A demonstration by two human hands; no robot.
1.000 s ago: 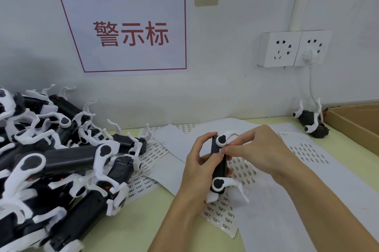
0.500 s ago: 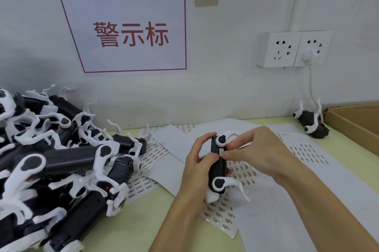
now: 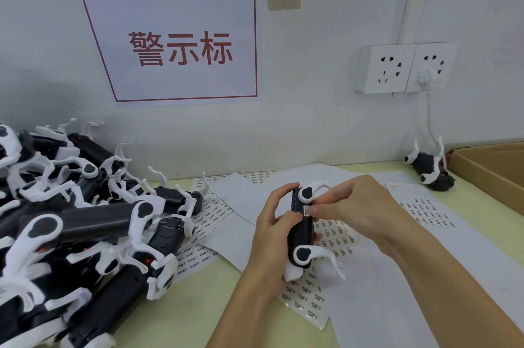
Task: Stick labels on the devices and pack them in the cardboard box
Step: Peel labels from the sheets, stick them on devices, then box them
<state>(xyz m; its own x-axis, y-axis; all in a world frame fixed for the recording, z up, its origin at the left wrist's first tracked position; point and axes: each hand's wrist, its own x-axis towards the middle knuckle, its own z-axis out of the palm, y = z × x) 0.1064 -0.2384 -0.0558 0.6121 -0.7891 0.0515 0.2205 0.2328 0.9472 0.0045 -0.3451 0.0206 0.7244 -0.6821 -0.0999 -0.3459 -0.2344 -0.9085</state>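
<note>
Now lower on the device [image 3: 302,230], the right hand [image 3: 354,206] presses a label [image 3: 306,210] beside the gripping left hand [image 3: 272,223].

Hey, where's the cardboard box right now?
The cardboard box sits at the head view's far right edge on the table, just right of a lone device below the wall sockets.

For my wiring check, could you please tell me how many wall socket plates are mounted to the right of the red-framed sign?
2. The left socket plate has nothing plugged in; the right socket plate, touching it, holds a white plug whose cord drops toward the table. None seem hidden.
</note>
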